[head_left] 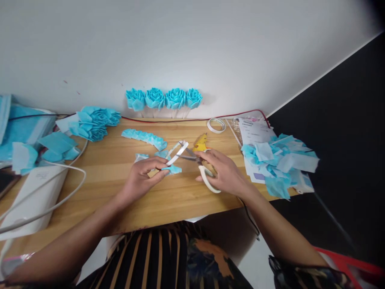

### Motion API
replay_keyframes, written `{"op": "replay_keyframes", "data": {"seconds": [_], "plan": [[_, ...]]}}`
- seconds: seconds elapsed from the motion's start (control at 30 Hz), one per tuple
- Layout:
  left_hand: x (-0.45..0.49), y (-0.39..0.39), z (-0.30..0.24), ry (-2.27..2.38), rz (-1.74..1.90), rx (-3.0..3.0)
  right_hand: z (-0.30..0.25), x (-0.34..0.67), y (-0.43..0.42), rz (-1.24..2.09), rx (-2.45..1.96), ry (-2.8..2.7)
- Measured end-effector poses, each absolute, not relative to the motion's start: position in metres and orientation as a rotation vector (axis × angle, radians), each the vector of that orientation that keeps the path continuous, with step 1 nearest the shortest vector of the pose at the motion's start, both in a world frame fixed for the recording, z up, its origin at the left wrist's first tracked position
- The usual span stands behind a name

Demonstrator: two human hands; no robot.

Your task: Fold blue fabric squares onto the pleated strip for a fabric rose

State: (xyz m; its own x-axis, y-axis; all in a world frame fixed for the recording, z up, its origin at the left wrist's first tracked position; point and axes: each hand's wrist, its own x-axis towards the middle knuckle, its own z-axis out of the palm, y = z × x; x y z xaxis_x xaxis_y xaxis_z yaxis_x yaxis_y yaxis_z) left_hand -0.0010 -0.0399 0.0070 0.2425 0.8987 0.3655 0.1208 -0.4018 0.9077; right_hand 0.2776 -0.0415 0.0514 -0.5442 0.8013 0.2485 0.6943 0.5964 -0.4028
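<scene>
My left hand [144,172] pinches a narrow white strip [177,155] between thumb and fingertips. The strip rises to the right and bends over at its upper end. My right hand [224,172] is closed on scissors [207,180] with white handles, its fingers in the loops. Their blades stand apart and point left, across the strip; whether they touch it I cannot tell. A small light blue piece [172,169] lies at my left fingertips. Beyond the scissors lies a yellow glue gun [201,142], partly hidden by my right hand.
Several blue flowers [155,98] on pale stems line the wall. More flowers [96,122] lie left, near a white power strip [36,196] and cables. A pleated blue strip [144,138] is at centre. A tape roll [216,125] and a pile of blue pieces [279,160] are right.
</scene>
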Motion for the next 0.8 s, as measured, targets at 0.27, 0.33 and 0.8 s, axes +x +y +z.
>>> {"op": "replay_keyframes", "data": {"seconds": [0.27, 0.33, 0.8], "plan": [[-0.001, -0.039, 0.012, 0.951, 1.198, 1.711, 0.039, 0.272, -0.042, 0.307, -1.050, -2.412], [-0.001, -0.039, 0.012, 0.952, 1.199, 1.708, 0.038, 0.272, -0.042, 0.316, -1.034, -2.404], [-0.002, -0.036, 0.004, 0.898, 1.225, 1.819, 0.026, 0.278, -0.045, 0.449, -1.114, -2.205]]}}
